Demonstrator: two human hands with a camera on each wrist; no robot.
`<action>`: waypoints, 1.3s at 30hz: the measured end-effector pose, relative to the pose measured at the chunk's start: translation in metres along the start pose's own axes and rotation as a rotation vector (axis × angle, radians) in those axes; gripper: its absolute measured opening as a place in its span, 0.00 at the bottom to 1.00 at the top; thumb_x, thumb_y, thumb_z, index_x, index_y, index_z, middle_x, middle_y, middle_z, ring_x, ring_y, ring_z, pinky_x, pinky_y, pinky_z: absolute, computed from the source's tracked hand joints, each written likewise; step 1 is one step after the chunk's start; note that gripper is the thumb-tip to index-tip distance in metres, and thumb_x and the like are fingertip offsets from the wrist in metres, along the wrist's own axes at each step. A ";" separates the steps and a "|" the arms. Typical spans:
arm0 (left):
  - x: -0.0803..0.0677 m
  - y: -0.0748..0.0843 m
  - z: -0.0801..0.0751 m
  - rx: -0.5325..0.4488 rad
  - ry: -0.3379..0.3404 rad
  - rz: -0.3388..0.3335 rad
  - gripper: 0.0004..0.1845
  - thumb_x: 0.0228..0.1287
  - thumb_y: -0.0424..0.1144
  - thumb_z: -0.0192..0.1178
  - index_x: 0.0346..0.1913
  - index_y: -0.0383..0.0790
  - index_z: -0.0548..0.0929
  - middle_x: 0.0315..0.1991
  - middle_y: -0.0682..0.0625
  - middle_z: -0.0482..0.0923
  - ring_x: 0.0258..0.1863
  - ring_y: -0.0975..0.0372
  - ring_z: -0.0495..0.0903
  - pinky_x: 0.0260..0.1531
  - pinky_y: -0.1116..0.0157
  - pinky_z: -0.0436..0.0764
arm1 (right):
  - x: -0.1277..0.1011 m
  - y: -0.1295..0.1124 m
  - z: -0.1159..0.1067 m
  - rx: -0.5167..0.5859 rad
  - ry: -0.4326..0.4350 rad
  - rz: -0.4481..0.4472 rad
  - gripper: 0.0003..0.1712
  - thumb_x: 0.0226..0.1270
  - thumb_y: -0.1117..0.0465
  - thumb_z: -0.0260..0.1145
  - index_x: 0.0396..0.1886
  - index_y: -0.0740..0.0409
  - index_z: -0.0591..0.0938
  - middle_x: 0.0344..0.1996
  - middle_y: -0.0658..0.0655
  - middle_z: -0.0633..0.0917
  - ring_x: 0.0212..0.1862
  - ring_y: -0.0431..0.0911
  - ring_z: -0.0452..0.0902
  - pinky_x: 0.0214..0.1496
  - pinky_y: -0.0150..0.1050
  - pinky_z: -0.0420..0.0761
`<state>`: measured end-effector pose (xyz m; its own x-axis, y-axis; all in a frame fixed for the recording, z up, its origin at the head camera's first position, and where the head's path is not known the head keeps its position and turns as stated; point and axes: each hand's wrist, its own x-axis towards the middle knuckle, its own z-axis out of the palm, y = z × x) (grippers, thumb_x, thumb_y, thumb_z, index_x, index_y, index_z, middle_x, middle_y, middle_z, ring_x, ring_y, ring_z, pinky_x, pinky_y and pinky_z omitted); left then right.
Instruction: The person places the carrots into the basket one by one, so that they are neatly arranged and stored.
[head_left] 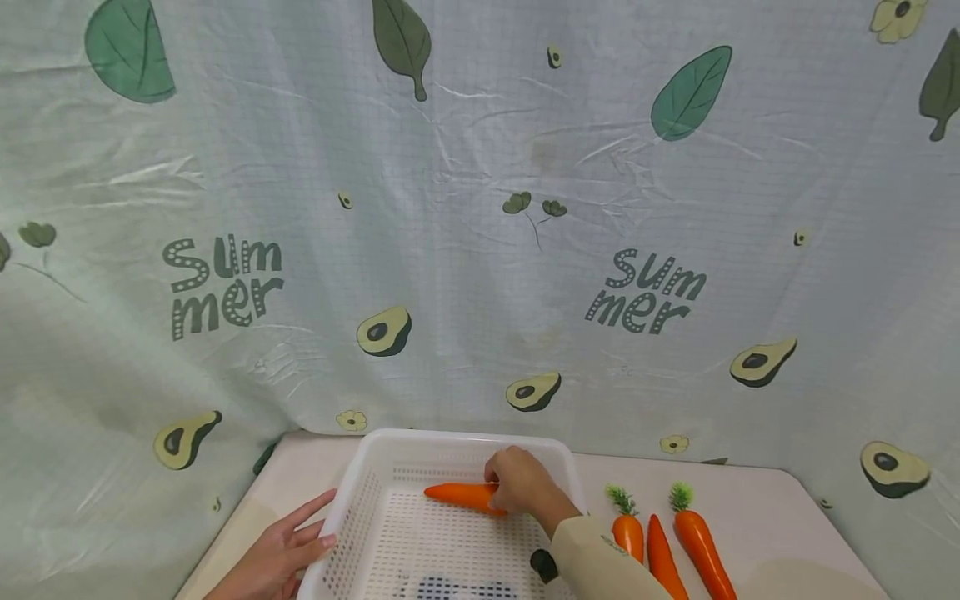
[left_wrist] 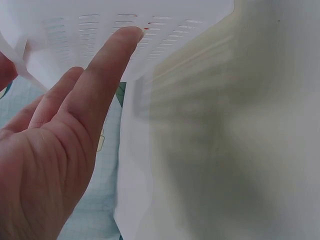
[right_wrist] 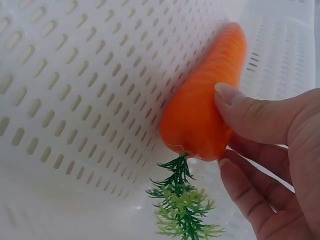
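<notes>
Sleeve [head_left: 611,560]: pale, on the right arm, crossing the basket's right rim and covering part of it.
Basket [head_left: 442,537]: white, slotted, on the table [head_left: 787,533] between the hands, probably placed there so both can reach it.
Left hand [head_left: 277,554]: fingers spread and nearly straight against the basket's outer left wall, thumb near the rim; likely a light brace against sliding.
Right hand [head_left: 525,483]: inside the basket, pinching the carrot near its thick end, thumb on one side and fingers on the other; that wide part probably gives the surest hold.
Carrot [head_left: 459,496]: in the basket, in the right hand, lying crosswise with its tip toward the left hand. Whether the basket floor bears its weight, I cannot tell.
Greenery [right_wrist: 185,205]: hangs free from the thick end, beside the right hand's fingers and outside their pinch.
Outside: right of the right hand lie a near carrot [head_left: 628,533], a middle carrot [head_left: 663,557] and a far carrot [head_left: 703,546], roughly side by side on the table.
In the way: the basket's right wall stands between the right hand and those three; the sleeve hides the near one's lower end.
Backdrop: printed cloth [head_left: 480,275] hangs beyond both hands.
</notes>
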<state>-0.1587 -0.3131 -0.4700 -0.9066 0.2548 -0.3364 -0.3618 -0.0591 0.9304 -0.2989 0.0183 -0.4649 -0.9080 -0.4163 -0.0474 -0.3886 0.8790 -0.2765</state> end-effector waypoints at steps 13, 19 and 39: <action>0.001 -0.001 -0.003 0.016 -0.012 -0.006 0.49 0.71 0.44 0.58 0.79 0.39 0.34 0.68 0.40 0.73 0.52 0.54 0.82 0.52 0.45 0.83 | -0.010 0.002 -0.018 0.058 0.015 -0.015 0.14 0.48 0.61 0.79 0.37 0.53 0.89 0.32 0.47 0.85 0.35 0.42 0.73 0.45 0.39 0.84; 0.000 0.001 -0.002 0.028 0.032 -0.034 0.50 0.70 0.44 0.60 0.79 0.41 0.35 0.72 0.35 0.65 0.52 0.51 0.83 0.51 0.42 0.82 | -0.020 0.005 -0.041 0.251 0.094 -0.039 0.09 0.50 0.63 0.78 0.33 0.55 0.89 0.30 0.49 0.86 0.32 0.42 0.76 0.39 0.38 0.85; 0.001 0.002 0.001 0.034 0.047 -0.042 0.50 0.69 0.43 0.60 0.79 0.41 0.35 0.70 0.37 0.68 0.51 0.52 0.83 0.51 0.42 0.82 | -0.069 0.044 -0.096 0.554 0.167 0.083 0.07 0.51 0.62 0.77 0.32 0.52 0.89 0.30 0.48 0.88 0.33 0.42 0.80 0.38 0.37 0.84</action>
<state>-0.1603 -0.3116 -0.4682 -0.9003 0.2104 -0.3811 -0.3929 -0.0159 0.9194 -0.2683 0.1084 -0.3818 -0.9618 -0.2694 0.0492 -0.2160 0.6358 -0.7410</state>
